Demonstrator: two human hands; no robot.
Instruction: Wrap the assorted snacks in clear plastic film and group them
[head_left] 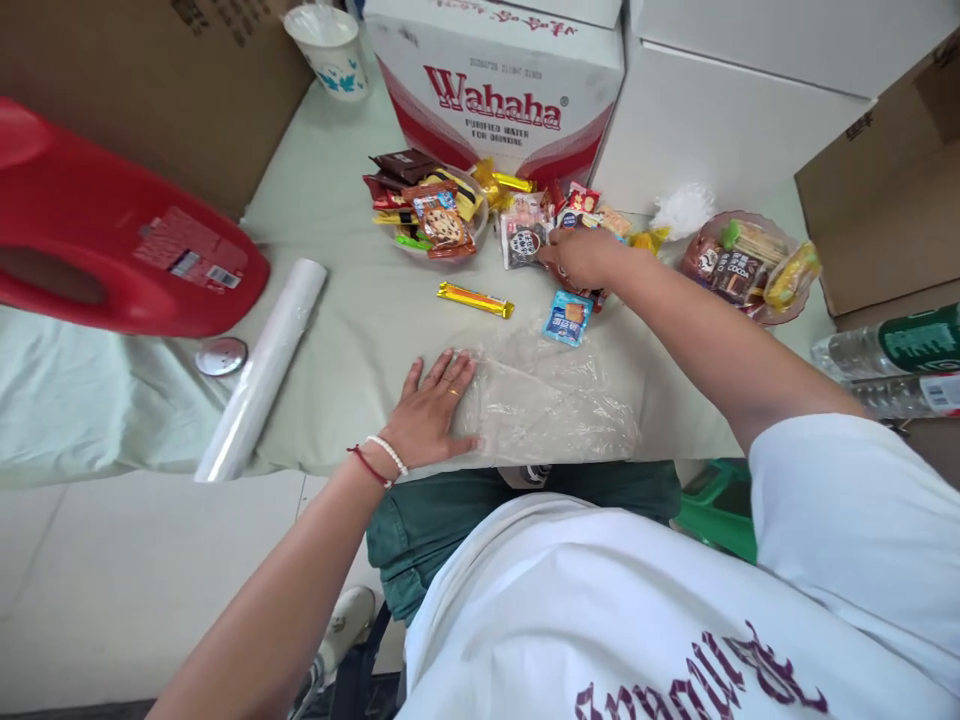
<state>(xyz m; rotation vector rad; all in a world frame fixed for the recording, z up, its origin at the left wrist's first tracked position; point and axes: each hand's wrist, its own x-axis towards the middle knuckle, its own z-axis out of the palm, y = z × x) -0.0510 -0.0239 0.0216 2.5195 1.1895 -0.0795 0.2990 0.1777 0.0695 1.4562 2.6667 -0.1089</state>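
My left hand (433,412) lies flat on the table, fingers stretched out, at the left edge of a clear plastic bag (555,405). Over a heap of wrapped snacks, my right hand (576,258) reaches down with its fingers bent together; their tips touch a black-and-white snack packet (523,243), and whether they grip it cannot be made out. Just below that hand is a small blue snack packet (568,318) at the bag's upper edge. A yellow snack stick (475,300) rests alone to the left of it.
Bowls of snacks stand at left (480,222) and right (799,300). Behind them is a Wahaha carton (517,100). At left are a white plastic roll (262,370), a round badge (221,356), a red jug (120,240) and a paper cup (330,55). Plastic bottles (892,345) lie at right.
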